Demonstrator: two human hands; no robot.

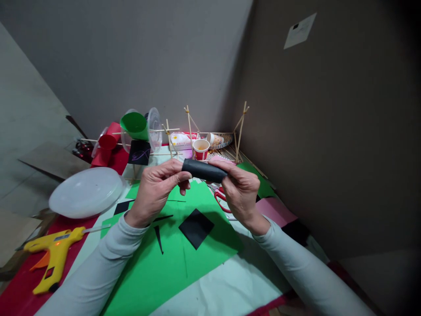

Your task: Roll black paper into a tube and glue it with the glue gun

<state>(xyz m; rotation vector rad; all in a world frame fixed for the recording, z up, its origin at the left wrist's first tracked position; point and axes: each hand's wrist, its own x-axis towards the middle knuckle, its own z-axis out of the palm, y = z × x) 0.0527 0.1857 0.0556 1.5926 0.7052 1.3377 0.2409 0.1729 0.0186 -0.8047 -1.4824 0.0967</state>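
A black paper roll (204, 170) is held level above the table, one end in each hand. My left hand (162, 184) pinches its left end between thumb and fingers. Around the right end, the fingers of my right hand (240, 186) are closed, hiding part of it. Below lies a green paper sheet (164, 272) with a black paper square (196, 228) and thin black paper scraps (159, 240) on it. Red-handled scissors (221, 200) rest just behind my right hand, partly covered by it.
A yellow glue gun (56, 254) lies at the left, its orange light lit, near a translucent white lid (87, 192). Behind stand a stick frame (190, 127), a paper cup (201, 149) and a green paper tube (134, 125). Pink paper (276, 210) lies at the right by the wall.
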